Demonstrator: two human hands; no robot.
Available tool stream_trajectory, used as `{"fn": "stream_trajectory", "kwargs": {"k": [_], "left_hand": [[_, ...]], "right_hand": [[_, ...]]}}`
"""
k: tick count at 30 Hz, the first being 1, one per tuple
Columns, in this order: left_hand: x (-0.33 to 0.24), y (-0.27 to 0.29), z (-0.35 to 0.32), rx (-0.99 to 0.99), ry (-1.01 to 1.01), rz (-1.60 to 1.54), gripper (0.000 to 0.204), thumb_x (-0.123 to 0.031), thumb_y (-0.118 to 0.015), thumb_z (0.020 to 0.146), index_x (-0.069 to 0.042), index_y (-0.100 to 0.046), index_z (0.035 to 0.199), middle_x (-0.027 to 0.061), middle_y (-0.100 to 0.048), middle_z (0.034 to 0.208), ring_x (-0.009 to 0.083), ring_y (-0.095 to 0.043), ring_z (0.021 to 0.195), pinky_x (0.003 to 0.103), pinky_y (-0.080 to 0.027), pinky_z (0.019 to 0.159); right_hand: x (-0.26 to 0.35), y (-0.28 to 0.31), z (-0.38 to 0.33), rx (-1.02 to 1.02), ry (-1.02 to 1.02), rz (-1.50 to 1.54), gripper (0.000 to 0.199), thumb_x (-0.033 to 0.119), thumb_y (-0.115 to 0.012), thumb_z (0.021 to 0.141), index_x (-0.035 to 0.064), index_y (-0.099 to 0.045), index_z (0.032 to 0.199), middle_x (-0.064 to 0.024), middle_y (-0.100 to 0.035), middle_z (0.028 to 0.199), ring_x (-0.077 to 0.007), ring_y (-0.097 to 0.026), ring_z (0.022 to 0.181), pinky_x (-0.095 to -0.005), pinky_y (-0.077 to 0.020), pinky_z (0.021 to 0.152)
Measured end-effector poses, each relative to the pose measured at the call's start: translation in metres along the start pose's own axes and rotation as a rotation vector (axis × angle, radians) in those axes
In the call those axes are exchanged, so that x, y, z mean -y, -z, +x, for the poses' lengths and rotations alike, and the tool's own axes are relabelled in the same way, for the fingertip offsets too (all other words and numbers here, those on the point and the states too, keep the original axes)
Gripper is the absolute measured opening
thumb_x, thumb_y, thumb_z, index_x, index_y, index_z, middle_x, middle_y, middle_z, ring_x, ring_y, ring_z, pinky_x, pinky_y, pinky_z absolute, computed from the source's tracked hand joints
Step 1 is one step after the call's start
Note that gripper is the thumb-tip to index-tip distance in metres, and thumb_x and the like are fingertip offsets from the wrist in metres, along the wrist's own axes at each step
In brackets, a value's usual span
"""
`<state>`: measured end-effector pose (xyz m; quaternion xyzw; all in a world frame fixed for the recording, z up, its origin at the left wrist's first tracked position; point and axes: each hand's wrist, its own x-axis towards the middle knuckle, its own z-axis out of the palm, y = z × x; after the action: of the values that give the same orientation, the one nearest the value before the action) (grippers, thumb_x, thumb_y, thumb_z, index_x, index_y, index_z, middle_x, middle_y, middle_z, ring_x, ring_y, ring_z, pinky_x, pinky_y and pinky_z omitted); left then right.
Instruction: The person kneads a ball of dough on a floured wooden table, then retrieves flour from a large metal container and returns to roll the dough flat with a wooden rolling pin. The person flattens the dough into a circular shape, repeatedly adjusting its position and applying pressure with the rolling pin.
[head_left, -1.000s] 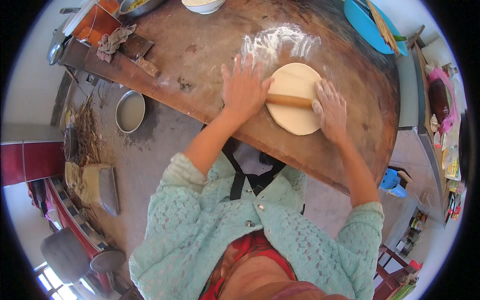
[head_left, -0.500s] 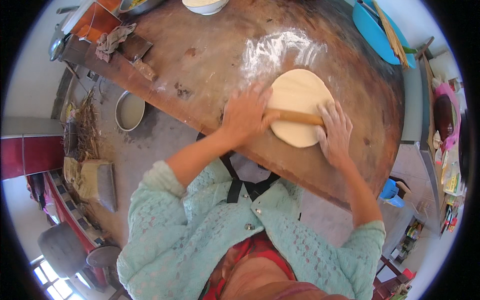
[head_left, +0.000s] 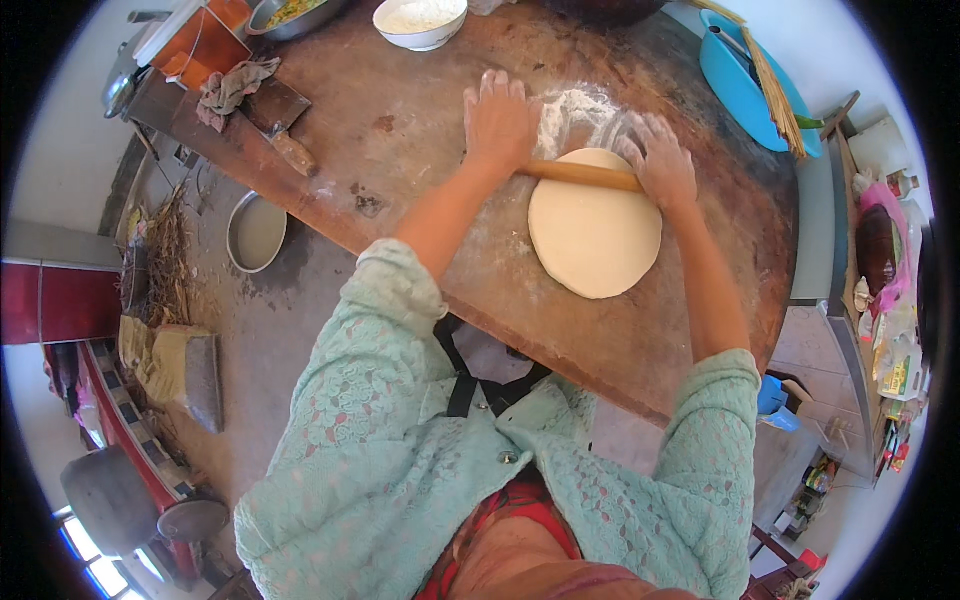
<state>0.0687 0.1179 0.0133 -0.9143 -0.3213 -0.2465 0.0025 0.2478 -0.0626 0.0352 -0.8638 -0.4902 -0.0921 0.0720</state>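
Note:
A flat round sheet of pale dough lies on a large brown wooden table, with a patch of loose flour just beyond it. A thin wooden rolling pin rests across the dough's far edge. My left hand presses palm-down on the pin's left end. My right hand, dusted with flour, presses on its right end. Both arms are stretched forward.
A white bowl of flour and a metal dish stand at the table's far edge, a cleaver and rag at far left. A blue basin sits at right. A metal pan lies on the floor.
Both hands have pushed the rolling pin away from me, from the dough's middle to its far edge. The dough has spread wider.

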Motion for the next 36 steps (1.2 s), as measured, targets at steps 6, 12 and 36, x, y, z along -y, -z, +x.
{"fn": "stream_trajectory", "kwargs": {"k": [6,12,36], "left_hand": [[-0.016,0.044,-0.095,0.316,-0.192,-0.181,0.055,-0.041,-0.040,0.098,-0.002,-0.046,0.137,0.0200,-0.036,0.148,0.0348,-0.031,0.139,0.055,-0.028,0.108],[-0.007,0.018,-0.046,0.032,-0.077,-0.116,0.054,-0.036,-0.045,0.097,0.003,-0.045,0.135,0.0213,-0.039,0.145,0.0354,-0.033,0.137,0.052,-0.030,0.106],[-0.007,0.097,-0.179,0.307,-0.288,-0.331,0.055,-0.048,-0.059,0.085,-0.006,-0.058,0.121,0.0125,-0.057,0.110,0.0317,-0.054,0.103,0.045,-0.043,0.084]], "right_hand": [[0.010,0.016,-0.109,0.050,0.140,-0.016,0.059,0.049,-0.043,0.096,0.0166,-0.039,0.145,-0.0133,-0.034,0.153,-0.0291,-0.029,0.142,-0.0525,-0.0268,0.109],[0.020,0.006,-0.042,-0.017,0.142,-0.092,0.054,0.048,-0.046,0.096,0.0175,-0.047,0.140,-0.0131,-0.040,0.148,-0.0280,-0.033,0.140,-0.0483,-0.0257,0.110],[0.033,0.035,-0.217,0.024,-0.286,0.255,0.045,0.036,-0.053,0.094,0.0034,-0.053,0.125,-0.0182,-0.055,0.128,-0.0333,-0.051,0.120,-0.0467,-0.0382,0.099]]}}
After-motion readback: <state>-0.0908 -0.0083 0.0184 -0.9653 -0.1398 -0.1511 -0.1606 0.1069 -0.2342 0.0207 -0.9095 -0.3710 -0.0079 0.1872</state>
